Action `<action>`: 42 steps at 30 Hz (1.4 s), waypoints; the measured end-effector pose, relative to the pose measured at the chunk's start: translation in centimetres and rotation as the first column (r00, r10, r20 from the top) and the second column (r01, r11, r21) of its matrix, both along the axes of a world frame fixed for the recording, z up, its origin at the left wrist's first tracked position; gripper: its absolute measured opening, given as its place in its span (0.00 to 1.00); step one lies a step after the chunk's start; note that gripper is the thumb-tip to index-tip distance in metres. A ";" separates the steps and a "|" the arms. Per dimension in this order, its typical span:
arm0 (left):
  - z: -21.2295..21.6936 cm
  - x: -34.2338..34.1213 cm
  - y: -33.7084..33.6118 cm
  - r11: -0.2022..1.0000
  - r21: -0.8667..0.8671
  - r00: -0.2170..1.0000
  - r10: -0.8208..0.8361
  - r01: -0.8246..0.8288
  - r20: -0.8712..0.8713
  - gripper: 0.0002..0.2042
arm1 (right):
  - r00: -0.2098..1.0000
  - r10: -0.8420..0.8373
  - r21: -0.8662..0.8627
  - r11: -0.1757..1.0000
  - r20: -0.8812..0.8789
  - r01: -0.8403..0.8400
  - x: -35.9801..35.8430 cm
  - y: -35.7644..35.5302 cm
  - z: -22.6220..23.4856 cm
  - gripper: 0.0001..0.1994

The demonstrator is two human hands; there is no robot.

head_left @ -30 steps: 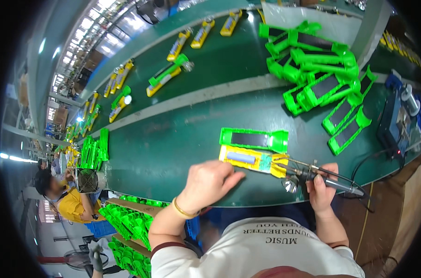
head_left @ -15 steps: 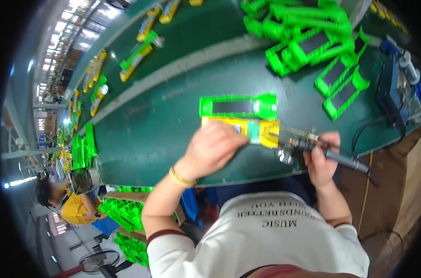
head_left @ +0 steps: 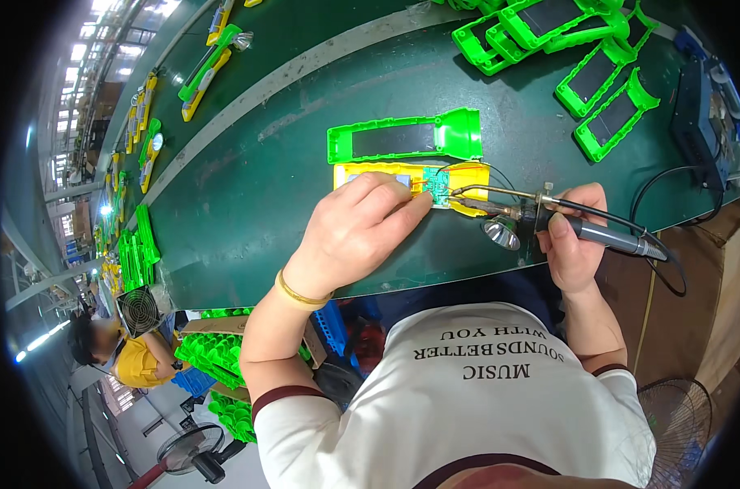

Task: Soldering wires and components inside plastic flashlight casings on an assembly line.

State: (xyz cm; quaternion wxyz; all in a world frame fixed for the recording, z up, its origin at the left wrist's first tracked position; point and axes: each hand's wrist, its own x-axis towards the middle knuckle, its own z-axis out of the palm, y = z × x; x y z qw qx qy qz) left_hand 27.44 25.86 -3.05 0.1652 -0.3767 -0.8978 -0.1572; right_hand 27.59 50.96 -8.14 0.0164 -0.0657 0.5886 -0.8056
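A yellow flashlight half-shell [head_left: 477, 175] lies on the green bench with a small green circuit board [head_left: 438, 184] and thin wires inside. My left hand [head_left: 358, 232] rests over its near left part, thumb and fingertips pinched together at the board's edge; what they pinch is too small to make out. In my right hand [head_left: 578, 244] is a soldering iron [head_left: 606, 235] with a thin feed tube attached. Its tip and the tube's end reach the board's right side. A shiny reflector [head_left: 500, 233] sits just below the iron. Beyond the yellow shell lies a green flashlight half-shell [head_left: 464, 134].
Green frames [head_left: 541, 33] are heaped at the far right. A dark soldering station [head_left: 698, 134] stands at the right edge, its cable [head_left: 643, 191] looping to the iron. Yellow and green flashlight parts [head_left: 203, 81] line the far left strip. A co-worker [head_left: 138, 359] sits at left.
The soldering iron's tip has moved left onto the circuit board. My left fingers have come to the board's edge. The whole view has shifted slightly.
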 end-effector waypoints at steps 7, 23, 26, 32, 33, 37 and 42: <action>0.2 0.0 0.5 0.996 -0.082 1.000 0.031 -0.031 0.003 0.12 | 0.996 0.079 0.078 0.994 -0.042 -0.076 -0.2 0.0 -0.4 0.12; 0.2 -0.2 0.5 0.995 -0.088 0.999 0.038 -0.036 0.016 0.11 | 0.999 -0.021 -0.226 0.974 0.036 0.029 -1.0 0.0 0.4 0.11; 1.0 -0.6 0.6 0.998 -0.004 0.992 0.064 -0.064 0.107 0.10 | 0.998 -0.051 -0.306 0.950 0.019 0.055 -1.5 0.5 0.1 0.10; 2.4 -2.3 3.0 0.951 -0.015 0.929 0.305 -0.309 0.211 0.10 | 0.978 -0.187 -0.353 0.912 0.087 0.206 -1.1 0.6 0.5 0.09; 1.7 -2.6 3.5 0.958 -0.019 0.936 0.284 -0.287 0.209 0.09 | 0.970 -0.224 -0.356 0.902 0.097 0.244 -0.9 0.5 -0.3 0.09; 0.7 -2.3 4.1 0.946 0.109 0.921 0.264 -0.305 0.286 0.05 | 0.983 -0.170 -0.393 0.901 0.068 0.182 -0.4 0.5 0.6 0.06; 0.2 -1.6 2.9 0.812 0.405 0.827 0.160 -0.420 0.538 0.06 | 0.985 -0.139 -0.458 0.873 0.098 0.168 -0.5 0.5 0.7 0.06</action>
